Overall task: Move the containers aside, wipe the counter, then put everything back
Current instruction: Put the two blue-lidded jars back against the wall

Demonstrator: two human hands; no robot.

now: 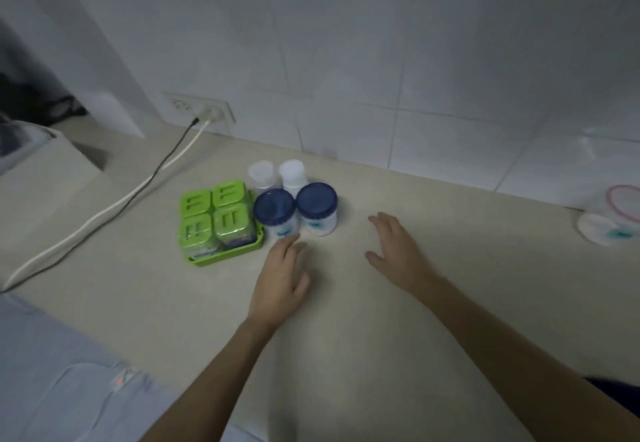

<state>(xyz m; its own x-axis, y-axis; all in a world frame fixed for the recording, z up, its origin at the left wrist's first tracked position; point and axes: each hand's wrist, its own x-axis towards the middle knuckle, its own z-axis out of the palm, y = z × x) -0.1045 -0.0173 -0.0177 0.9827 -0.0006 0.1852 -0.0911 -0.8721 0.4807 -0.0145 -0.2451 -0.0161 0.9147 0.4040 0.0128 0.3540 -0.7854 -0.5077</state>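
Several green-lidded boxes (214, 215) sit in a green tray (227, 256) on the beige counter (485, 286). To their right stand two blue-lidded jars (275, 211) (317, 206), with two white-capped jars (261, 173) (292, 171) behind them. My left hand (282, 277) hovers just in front of the left blue-lidded jar, fingers apart, holding nothing. My right hand (394, 246) is spread over bare counter to the right of the jars, also holding nothing.
A wall socket (201, 107) feeds a white and a black cable (114, 204) running left across the counter. A white appliance (38, 161) stands at far left. A pink-rimmed container and a white lid (599, 232) lie at far right. Tiled wall behind.
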